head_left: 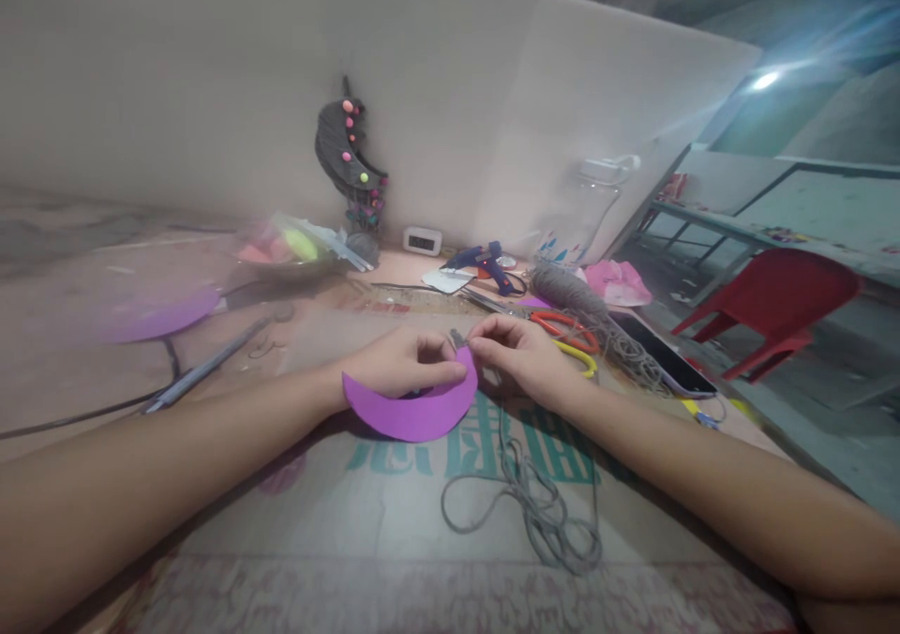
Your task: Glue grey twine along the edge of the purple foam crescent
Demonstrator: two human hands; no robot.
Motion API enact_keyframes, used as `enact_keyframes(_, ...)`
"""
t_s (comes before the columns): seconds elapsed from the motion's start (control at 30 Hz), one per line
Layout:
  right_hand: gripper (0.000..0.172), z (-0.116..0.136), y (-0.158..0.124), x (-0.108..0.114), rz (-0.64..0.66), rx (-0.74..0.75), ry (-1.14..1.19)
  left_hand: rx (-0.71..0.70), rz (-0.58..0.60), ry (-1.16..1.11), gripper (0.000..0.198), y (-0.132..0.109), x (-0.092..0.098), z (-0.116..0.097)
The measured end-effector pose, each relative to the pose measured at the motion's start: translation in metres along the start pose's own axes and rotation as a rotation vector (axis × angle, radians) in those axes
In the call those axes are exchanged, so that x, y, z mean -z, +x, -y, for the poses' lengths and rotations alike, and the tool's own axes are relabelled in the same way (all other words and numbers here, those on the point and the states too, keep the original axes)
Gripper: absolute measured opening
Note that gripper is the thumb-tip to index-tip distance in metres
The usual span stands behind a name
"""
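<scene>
A purple crescent-shaped cutout (414, 415) is pinched near its right end by my left hand (404, 357), the thumb lying over it. Dark grey yarn is wound around the crescent's upper right tip. Beside that tip, my right hand (520, 353) has its thumb and forefinger pressed together on the grey yarn (538, 507). From there the yarn hangs down into loose loops on the board. The fingers behind the crescent are partly hidden.
Behind my hands lie orange-handled scissors (566, 329), a blue glue gun (485, 264), a grey yarn skein (569, 289) and a phone (661, 353). A finished-looking grey crescent with pompoms (337, 142) hangs on the wall. A bowl (281, 264) stands left; a red chair (780, 301) stands right.
</scene>
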State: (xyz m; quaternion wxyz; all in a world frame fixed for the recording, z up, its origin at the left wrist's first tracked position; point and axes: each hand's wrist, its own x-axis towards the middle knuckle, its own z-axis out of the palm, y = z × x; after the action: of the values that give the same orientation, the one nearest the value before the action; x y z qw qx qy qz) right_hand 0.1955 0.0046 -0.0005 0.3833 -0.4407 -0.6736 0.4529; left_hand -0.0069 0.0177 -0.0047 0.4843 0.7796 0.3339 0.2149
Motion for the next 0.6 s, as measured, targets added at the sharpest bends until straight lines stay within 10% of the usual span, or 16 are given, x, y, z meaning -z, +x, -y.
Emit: enact_keyframes(0.6,0.033,0.0008,-0.0014,-0.002,0.004,-0.107,0.099,0.002,0.025,-0.026,0.029,0.0009,-0.0003,0.0007)
